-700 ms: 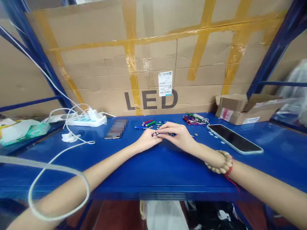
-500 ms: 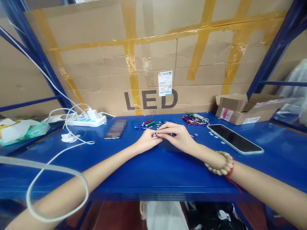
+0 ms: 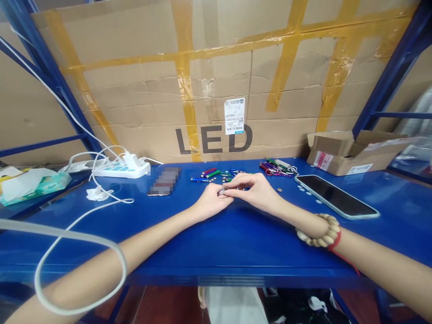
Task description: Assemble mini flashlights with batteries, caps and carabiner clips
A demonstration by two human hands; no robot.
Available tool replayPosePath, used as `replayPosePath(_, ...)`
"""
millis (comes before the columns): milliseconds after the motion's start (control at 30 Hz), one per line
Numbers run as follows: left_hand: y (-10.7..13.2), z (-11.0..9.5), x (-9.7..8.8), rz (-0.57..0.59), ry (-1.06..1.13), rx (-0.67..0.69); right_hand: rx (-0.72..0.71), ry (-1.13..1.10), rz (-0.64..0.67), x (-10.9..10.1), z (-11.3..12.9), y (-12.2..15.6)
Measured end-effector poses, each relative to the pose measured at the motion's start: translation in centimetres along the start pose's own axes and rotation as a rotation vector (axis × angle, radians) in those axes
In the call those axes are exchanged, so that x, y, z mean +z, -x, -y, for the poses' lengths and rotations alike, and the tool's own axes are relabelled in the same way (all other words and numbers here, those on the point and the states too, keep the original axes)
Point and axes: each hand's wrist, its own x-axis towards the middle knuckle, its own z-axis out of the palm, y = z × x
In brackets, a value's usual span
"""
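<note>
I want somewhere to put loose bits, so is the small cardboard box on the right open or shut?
Open. The small cardboard box has its top flaps raised and parted; whether it holds anything, I cannot tell.

"How's the light?"
"Bright and even; the tape [image 3: 184, 82] catches glare, while the floor [image 3: 160, 301] below the table [image 3: 209, 243] is dim."
"Sharp?"
"Soft. The held piece [image 3: 222, 191] is too blurred to identify, plastic [image 3: 420, 119] at the right edge smears, and pixel blocks cover 1 phone [image 3: 164, 182]."
"Any distortion?"
"Wide-angle: the posts [image 3: 50, 83] lean outward towards the edges."
</note>
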Motion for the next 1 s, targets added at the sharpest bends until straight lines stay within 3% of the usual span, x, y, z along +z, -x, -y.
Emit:
replayPosePath(267, 0.3, -0.6, 0.0, 0.065, -0.070, -0.014, -0.274, 0.053, 0.252, -1.8, -0.1, -0.6)
replayPosePath(500, 0.6, -0.7, 0.3, 0.144, -0.167, -0.012, -0.401, 0.320, 0.389, -2.6, 0.1, -0.6)
replayPosePath(1000, 0.6, -0.2, 0.6, 0.189, -0.275, 0.031, -0.582, 0.733, 0.442, -2.6, 1.5, -0.4)
